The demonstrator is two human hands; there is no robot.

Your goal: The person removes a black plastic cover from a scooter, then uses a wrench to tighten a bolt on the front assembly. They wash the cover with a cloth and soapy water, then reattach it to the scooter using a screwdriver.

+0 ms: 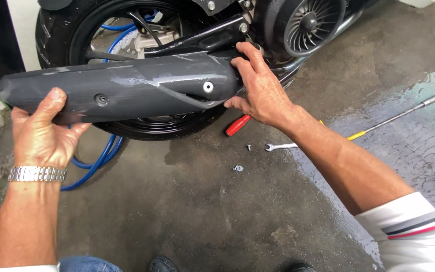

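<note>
- Head view: left hand [41, 133] grips the rear end of the grey exhaust cover [122, 88]; right hand [258, 88] clasps its front end, held against the rear wheel [76, 25].
- Judged step: positioning the cover; next needs its holes aligned.
- Hidden: mounting points behind it. Small fasteners [238, 167] on the floor are indistinct.

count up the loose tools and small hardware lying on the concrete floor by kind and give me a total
Red-handled tool, mostly hidden behind the right hand: 1
Open-ended wrench: 1
Long rod tool with yellow grip: 1
Small bolt: 1
Small nut or washer: 1
Total: 5
</note>
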